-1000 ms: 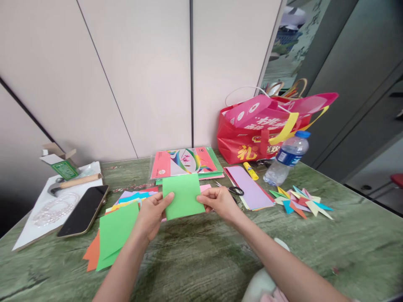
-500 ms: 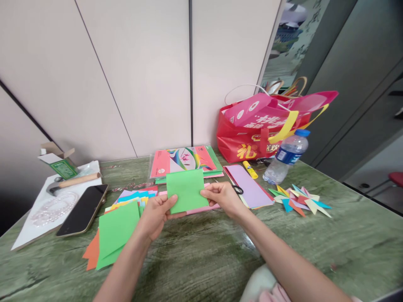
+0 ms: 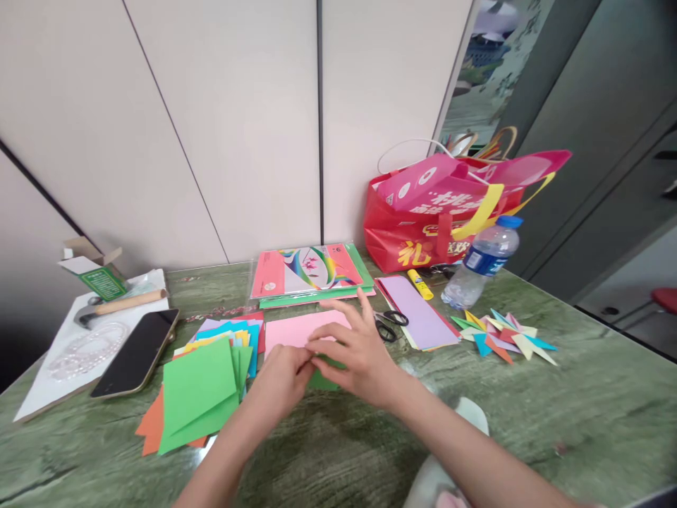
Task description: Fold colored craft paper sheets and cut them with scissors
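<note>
A green paper square (image 3: 324,382) is mostly hidden behind my hands, with a strip of it showing below and between them. My left hand (image 3: 280,377) is closed in a pinch at its left side. My right hand (image 3: 364,353) has its fingers spread, the fingertips close to my left fingers over the green paper. Under and behind both hands lies a pink sheet (image 3: 296,326). Black-handled scissors (image 3: 388,324) rest just right of my right hand. To the left is a fanned pile of coloured paper squares (image 3: 198,381), green on top.
Behind lies a packet of coloured paper (image 3: 309,270). Toward the right are lilac sheets (image 3: 415,310), a glue stick (image 3: 420,284), a water bottle (image 3: 481,264), folded paper stars (image 3: 508,335) and a red bag (image 3: 412,226). Leftward are a phone (image 3: 137,353), a hammer (image 3: 124,303) and a small box (image 3: 100,271).
The green paper has come down from its raised, upright position toward the tabletop. My hands have moved closer together, and the right fingers have spread. More of the pink sheet and the scissors now show.
</note>
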Demonstrator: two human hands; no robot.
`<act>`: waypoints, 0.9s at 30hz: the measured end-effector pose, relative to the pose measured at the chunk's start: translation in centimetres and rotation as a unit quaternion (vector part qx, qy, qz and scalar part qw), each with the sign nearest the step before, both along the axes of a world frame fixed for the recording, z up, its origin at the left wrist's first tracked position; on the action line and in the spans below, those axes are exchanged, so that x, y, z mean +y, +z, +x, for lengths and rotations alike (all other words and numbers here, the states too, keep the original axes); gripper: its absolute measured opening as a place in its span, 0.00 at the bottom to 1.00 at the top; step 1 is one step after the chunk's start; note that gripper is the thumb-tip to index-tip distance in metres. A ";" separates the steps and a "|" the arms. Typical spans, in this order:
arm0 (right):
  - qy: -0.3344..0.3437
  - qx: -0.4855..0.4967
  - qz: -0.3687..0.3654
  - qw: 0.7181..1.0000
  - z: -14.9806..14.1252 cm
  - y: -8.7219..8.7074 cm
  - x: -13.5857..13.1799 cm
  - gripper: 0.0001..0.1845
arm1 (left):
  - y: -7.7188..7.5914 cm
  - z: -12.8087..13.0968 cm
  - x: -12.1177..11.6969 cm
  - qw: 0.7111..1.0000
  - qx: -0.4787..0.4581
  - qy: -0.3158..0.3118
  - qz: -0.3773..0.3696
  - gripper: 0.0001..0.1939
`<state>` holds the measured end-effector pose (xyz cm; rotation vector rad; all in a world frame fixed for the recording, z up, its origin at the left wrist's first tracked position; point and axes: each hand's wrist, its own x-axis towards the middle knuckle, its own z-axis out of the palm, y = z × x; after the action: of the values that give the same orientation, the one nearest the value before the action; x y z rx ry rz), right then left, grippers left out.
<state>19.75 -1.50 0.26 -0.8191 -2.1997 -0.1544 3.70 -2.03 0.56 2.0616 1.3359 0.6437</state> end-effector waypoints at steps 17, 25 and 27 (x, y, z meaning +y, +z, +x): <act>-0.101 0.110 0.008 0.989 3.7 1.2 2.3 0.05 | 0.7 -1.4 0.0 0.993 0.118 -0.009 -0.019 0.17; 0.090 0.114 -0.155 0.977 1.3 -0.4 1.7 0.02 | 0.6 -0.9 -0.1 0.995 0.060 -0.062 -0.059 0.17; 0.073 0.144 -0.190 0.968 1.0 -0.7 1.7 0.04 | 0.7 -0.8 -0.2 0.996 0.040 -0.057 -0.050 0.17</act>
<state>20.73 0.17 -0.48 -0.8196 -2.0269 0.4468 2.93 -2.26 1.29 2.0828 1.2576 0.4403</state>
